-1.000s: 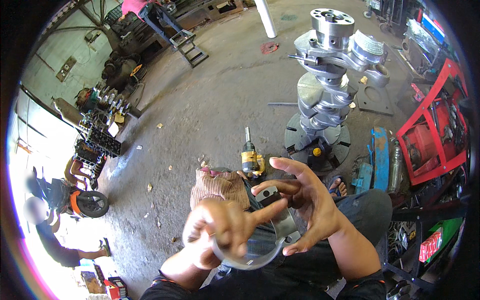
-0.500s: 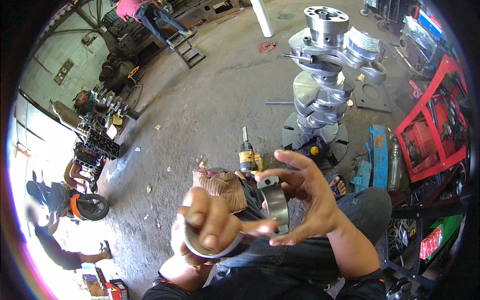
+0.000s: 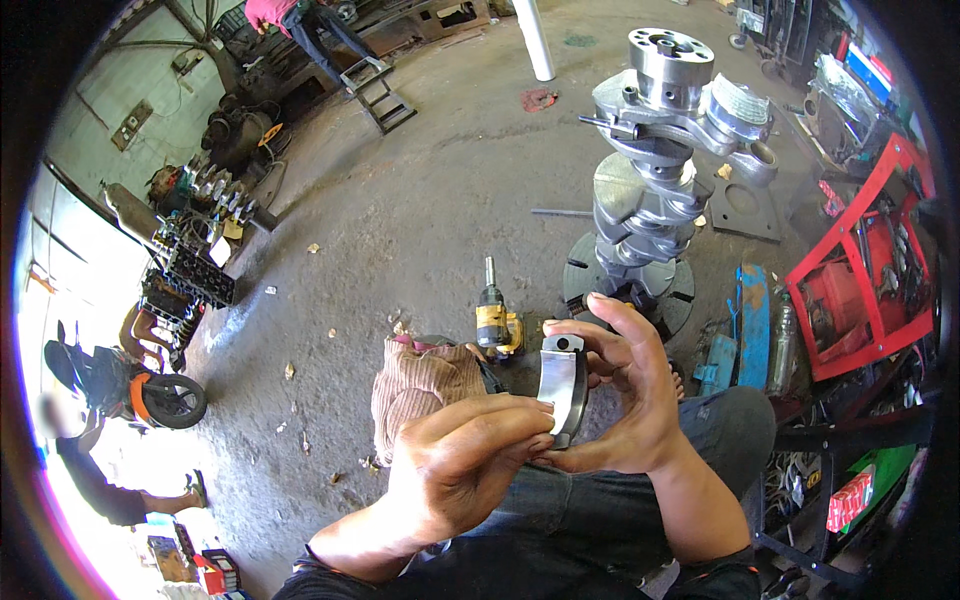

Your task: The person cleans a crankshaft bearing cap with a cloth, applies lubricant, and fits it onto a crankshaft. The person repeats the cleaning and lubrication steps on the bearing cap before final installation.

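My right hand holds a curved metal connecting rod cap by its two ends, fingers at the top and thumb at the bottom. A shiny half-round bearing shell lies against the cap's inner curve. With fingers pressed together, my left hand grips the shell's lower end; its fingertips hide that end. Beyond my hands a large crankshaft stands upright on a round slotted plate. A connecting rod is fitted around its upper part.
A yellow and black power driver stands on the floor, beside a brown ribbed cloth. To the right are a blue metal piece and a red tool rack. Engine parts and a motorbike stand left; a person bends at the back.
My left hand has brought the bearing shell rightward from beside the cap into its inner curve. The right hand has turned the cap, so its inner face shows more.
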The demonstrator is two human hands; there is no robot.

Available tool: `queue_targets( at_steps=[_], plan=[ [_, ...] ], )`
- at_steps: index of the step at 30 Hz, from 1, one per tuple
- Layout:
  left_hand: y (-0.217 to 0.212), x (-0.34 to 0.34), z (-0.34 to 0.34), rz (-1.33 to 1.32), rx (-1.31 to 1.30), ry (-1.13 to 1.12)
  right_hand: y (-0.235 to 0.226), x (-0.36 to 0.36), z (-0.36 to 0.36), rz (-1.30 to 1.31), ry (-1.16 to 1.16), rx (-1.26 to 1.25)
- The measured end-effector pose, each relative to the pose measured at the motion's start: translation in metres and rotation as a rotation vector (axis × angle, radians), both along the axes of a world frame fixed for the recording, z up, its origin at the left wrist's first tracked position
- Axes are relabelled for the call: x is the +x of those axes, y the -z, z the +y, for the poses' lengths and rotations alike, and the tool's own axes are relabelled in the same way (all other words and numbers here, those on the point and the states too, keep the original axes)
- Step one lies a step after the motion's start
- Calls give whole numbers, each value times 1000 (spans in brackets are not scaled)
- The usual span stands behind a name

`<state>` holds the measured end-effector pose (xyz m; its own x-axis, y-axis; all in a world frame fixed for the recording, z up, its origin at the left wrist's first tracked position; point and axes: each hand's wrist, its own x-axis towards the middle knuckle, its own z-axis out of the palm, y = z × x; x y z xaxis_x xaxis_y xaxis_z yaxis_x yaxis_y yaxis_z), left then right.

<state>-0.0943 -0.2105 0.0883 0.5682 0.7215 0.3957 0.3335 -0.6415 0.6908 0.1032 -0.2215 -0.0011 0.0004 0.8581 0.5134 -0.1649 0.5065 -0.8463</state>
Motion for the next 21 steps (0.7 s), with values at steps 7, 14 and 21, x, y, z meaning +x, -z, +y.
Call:
queue_targets(
  at_steps=[7, 14, 21],
  plan=[
    [10, 6, 0, -26, 16, -1, 1, 1, 3, -47, 17, 24],
    [11, 5, 0, -35, -43, 14, 2, 0, 2, -42, 13, 16],
    [10, 4, 0, -23, -47, 19, 3, 0, 3, -67, 28, 25]
  ],
)
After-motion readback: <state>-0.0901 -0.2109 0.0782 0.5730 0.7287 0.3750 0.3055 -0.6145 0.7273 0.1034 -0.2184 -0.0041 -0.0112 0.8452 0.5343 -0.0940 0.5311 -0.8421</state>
